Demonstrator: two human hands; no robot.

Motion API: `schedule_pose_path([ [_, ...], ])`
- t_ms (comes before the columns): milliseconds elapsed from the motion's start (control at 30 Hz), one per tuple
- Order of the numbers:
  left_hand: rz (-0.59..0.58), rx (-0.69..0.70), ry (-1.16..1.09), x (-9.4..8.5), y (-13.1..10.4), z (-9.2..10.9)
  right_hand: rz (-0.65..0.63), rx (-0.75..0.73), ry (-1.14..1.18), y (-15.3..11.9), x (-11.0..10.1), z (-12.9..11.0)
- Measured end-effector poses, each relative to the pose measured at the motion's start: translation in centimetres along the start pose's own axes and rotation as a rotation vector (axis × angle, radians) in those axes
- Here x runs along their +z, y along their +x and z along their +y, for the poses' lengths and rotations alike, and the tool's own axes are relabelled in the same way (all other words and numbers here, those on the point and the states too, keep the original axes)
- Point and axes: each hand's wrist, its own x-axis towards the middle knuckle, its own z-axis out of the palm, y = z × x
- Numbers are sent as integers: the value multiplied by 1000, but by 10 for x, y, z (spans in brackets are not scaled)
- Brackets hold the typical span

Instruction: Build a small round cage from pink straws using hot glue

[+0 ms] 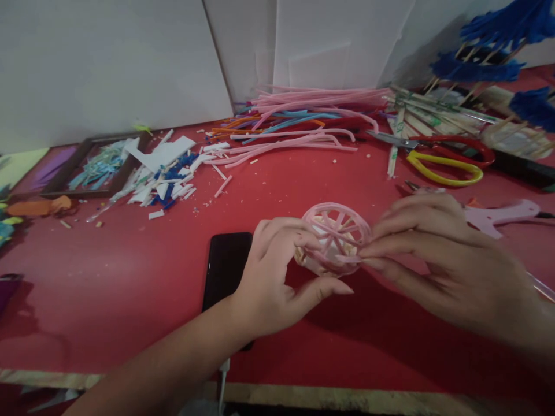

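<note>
A small pink wheel-shaped craft piece with spokes and a pale wooden-looking underside is held above the red tabletop. My left hand grips its left side, fingers curled over the rim and thumb below. At the right of the rim, my right hand pinches the end of a short pink strip that lies along the wheel's front edge. The fingertips of my right hand hide part of the rim. Beneath my left wrist lies a black phone with a white cable.
Long pink strips lie at the back, beside wooden sticks and scissors. A pink glue gun is behind my right hand. White and blue scraps and a brown frame occupy the left; blue tufted pieces stand far right.
</note>
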Motion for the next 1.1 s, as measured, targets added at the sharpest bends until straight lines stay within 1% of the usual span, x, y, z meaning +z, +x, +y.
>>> schedule_pose_path([
  [167, -29, 86, 93, 3, -2, -2, 3, -4, 26, 2, 4, -1],
  [300, -53, 161, 147, 4, -3, -2, -7, -19, 13, 4, 3, -1],
  [433, -54, 198, 175, 3, -3, -2, -26, -62, -16, 3, 1, -1],
  [600, -79, 267, 199, 0, -3, -1, -19, -91, -39, 3, 2, 0],
  [900, -72, 254, 209, 2, -1, -2, -4, -115, 16, 0, 5, 8],
  [1100, -68, 257, 207, 1, -1, 0, -19, -126, 40, -1, 5, 12],
])
